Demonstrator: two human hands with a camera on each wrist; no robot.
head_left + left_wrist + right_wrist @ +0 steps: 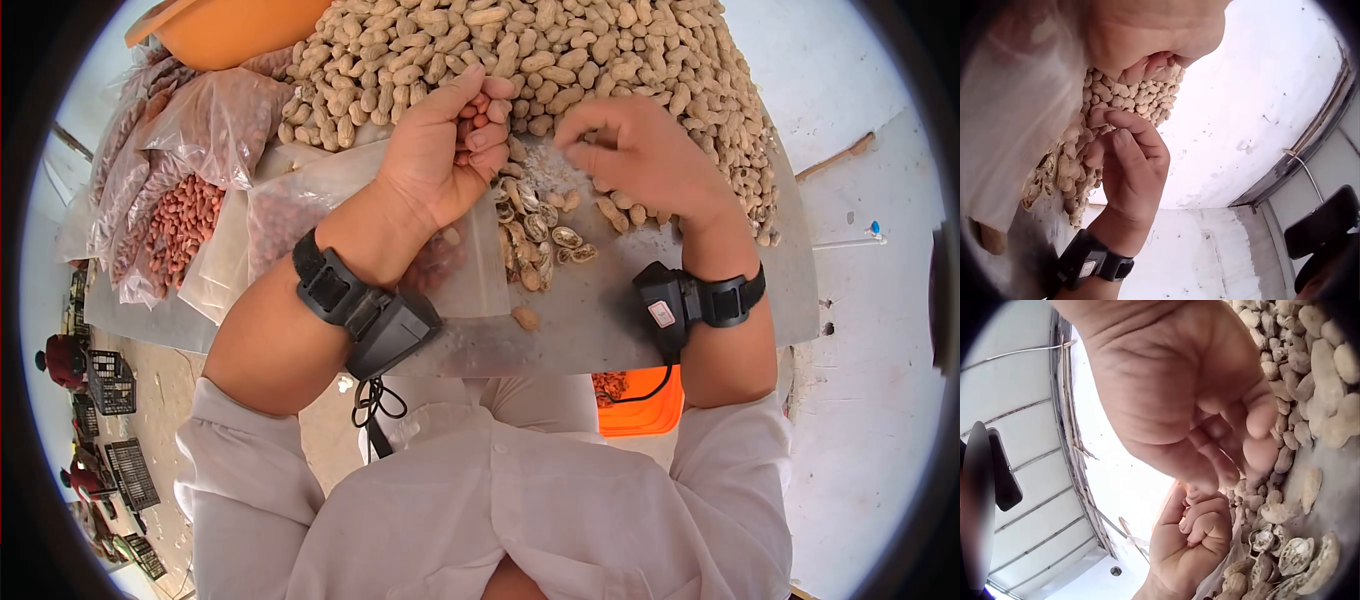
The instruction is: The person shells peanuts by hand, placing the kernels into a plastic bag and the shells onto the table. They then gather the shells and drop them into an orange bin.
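My left hand (435,155) is turned palm up, its fingers curled around several red peanut kernels (481,112). Across from it, my right hand (650,155) hovers over the near edge of the pile of unshelled peanuts (560,50). Its fingers bend loosely, with gaps and no nut showing between them in the right wrist view. Below and between the hands lie split empty shells (535,240), also seen as halves (1296,556) from the right wrist. Under the left forearm is a clear plastic bag (480,290) with red kernels inside.
Plastic bags of red kernels (185,225) sit at the table's left, with an orange basin (235,35) behind them. One loose peanut (525,318) lies near the front edge of the grey table (600,335). An orange container (640,415) stands below that edge.
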